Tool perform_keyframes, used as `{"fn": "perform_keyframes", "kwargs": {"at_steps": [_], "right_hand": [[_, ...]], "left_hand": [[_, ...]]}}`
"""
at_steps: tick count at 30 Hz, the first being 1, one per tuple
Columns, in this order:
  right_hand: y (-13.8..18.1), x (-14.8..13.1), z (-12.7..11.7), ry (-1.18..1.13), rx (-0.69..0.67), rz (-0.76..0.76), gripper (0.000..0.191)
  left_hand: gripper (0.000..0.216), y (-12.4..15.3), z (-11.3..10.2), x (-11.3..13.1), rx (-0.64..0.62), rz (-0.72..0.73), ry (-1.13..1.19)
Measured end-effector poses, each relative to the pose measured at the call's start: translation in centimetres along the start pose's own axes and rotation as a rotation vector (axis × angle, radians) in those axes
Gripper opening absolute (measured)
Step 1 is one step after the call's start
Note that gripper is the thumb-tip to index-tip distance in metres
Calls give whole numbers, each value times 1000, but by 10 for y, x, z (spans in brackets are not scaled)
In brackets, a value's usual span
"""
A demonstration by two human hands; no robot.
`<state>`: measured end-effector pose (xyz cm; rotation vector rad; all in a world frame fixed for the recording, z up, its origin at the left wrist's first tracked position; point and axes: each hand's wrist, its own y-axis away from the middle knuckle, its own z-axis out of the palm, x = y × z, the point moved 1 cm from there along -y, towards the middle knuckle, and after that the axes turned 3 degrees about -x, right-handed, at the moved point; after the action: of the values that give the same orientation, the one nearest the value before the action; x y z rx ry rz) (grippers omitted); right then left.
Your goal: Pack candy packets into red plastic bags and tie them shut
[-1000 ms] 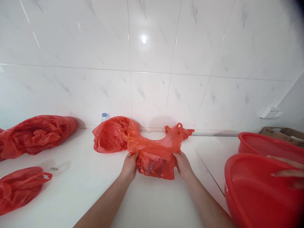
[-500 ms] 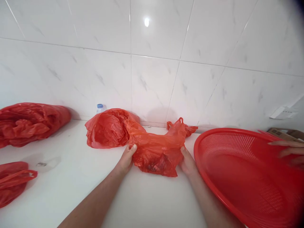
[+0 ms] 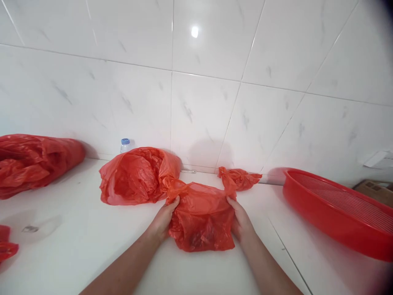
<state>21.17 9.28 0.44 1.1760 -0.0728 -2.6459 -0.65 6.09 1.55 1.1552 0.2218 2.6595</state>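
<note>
A crumpled red plastic bag (image 3: 201, 219) lies on the white counter (image 3: 92, 250) in front of me. My left hand (image 3: 164, 219) grips its left edge with the fingers closed on the plastic. My right hand (image 3: 241, 221) grips its right edge the same way, by one of the bag's handles (image 3: 239, 178), which trails toward the wall. A second, puffed-up red bag (image 3: 136, 176) sits just behind and to the left, touching the one I hold.
A red mesh basket (image 3: 340, 211) rests on the counter at the right. A long red bag (image 3: 33, 162) lies far left, another red bag (image 3: 6, 246) at the left edge. A small bottle with a blue cap (image 3: 124, 144) stands against the tiled wall.
The red basket that another person's hand held close in front at the right has moved back and now rests on the counter; that hand is gone. My hands still hold the bag, now flatter.
</note>
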Motion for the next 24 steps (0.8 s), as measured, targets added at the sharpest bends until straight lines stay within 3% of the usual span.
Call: {"fn": "perform_keyframes", "kwargs": {"at_steps": [7,12,14,17,20,24], "right_hand": [[2,-1,2,-24,12,9,11],[8,-6,10,-19,-238,49,50],[7,-6,10,68,-275,79,47],[0,-5,6,118,-195,65,28],[-6,-6,0,-6,-69,46,21],[-5,-10,-3,-155,-9,31,15]], "left_hand": [[30,-8,2,1,-32,-29,-55],[17,-24,16,-4,-55,36,-64],[14,-32,22,-8,-61,35,-52],[12,-40,24,-12,-56,10,-31],[8,-39,22,-11,-61,-37,1],[19,-28,24,-11,-187,-97,-10]]}}
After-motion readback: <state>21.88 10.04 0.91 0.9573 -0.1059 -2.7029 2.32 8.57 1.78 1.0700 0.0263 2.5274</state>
